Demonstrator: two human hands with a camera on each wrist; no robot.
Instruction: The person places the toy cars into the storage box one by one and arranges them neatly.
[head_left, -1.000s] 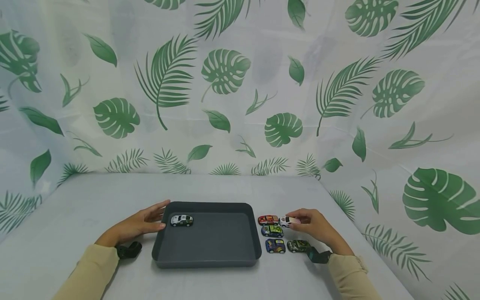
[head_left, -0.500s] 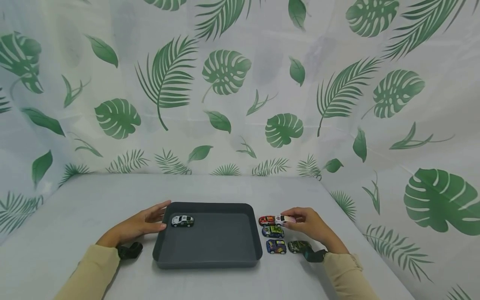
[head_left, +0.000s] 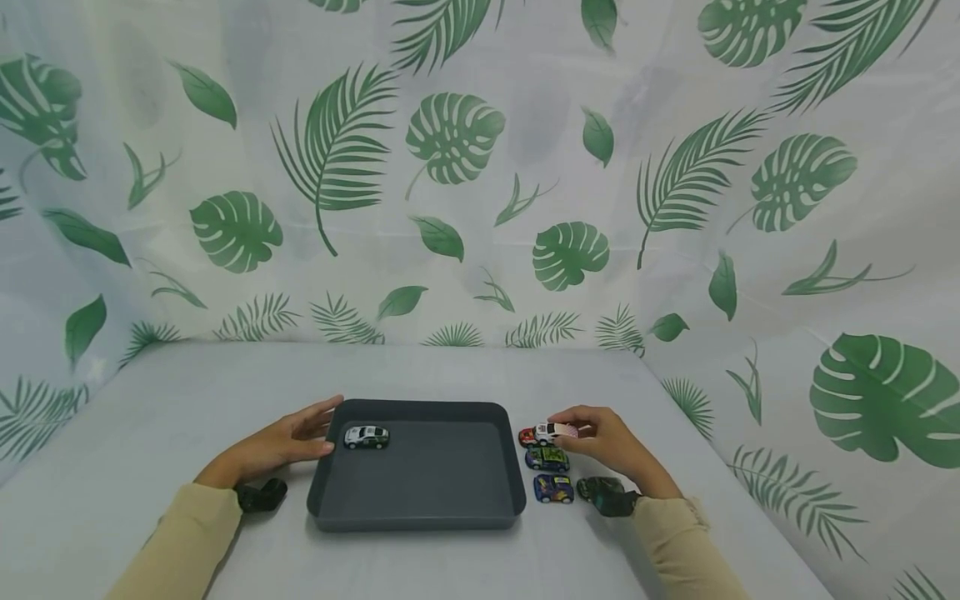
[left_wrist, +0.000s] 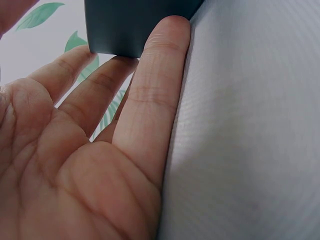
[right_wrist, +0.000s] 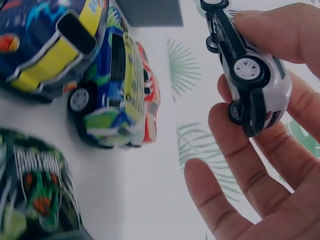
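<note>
My right hand (head_left: pixel 615 443) pinches a white toy car (head_left: pixel 555 432) between thumb and fingers, raised off the table to the right of the tray. In the right wrist view, the white toy car's wheels and dark underside (right_wrist: pixel 242 85) face the camera. From the head view it overlaps a red toy car (head_left: pixel 528 437). My left hand (head_left: pixel 273 443) rests against the left wall of the dark grey tray (head_left: pixel 435 483), its extended fingertips touching the outside in the left wrist view. Inside the tray, a white and dark green toy car (head_left: pixel 366 437) stands near the back left.
Right of the tray stand a blue-and-green toy car (head_left: pixel 547 458), a purple-blue toy car (head_left: pixel 553 489) and a camouflage toy car (head_left: pixel 591 485), partly behind the wrist camera (head_left: pixel 617 502). A leaf-printed curtain (head_left: pixel 465 275) encloses the white table (head_left: pixel 435 371) at the back and sides.
My right hand has lifted the white toy car and carried it left, over the red toy car towards the tray. The left hand has stayed at the tray's wall.
</note>
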